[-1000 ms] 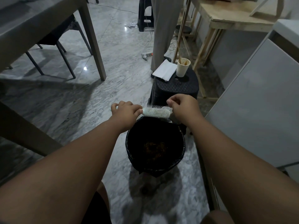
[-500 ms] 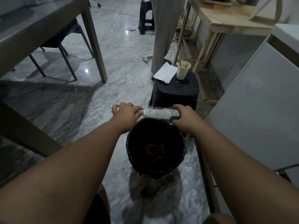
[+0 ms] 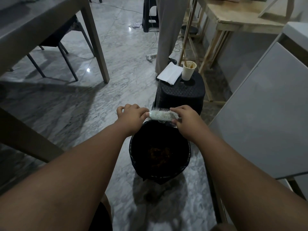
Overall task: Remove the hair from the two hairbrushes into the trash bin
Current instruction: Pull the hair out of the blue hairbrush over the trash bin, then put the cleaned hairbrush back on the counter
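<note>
A white hairbrush [image 3: 161, 115] lies sideways over the far rim of a round black trash bin [image 3: 187, 157], bristles pointing away from me. My left hand [image 3: 131, 116] is closed around its handle end. My right hand [image 3: 185, 118] rests on the head's right end, fingers pinching among the bristles; thin strands of hair hang below the head. A brownish clump of hair [image 3: 158, 153] lies at the bottom of the bin. Only one brush is in view.
Just behind the bin is a black stool [image 3: 181, 95] carrying a paper cup [image 3: 188, 70] and a white paper [image 3: 170, 75]. A white cabinet [image 3: 260, 114] stands to the right, a table leg [image 3: 95, 40] and a chair to the left, a wooden table far right.
My right hand dropped to the head's right end half a second ago and has now come back up onto the bristles. The brush stays over the bin in my left hand.
</note>
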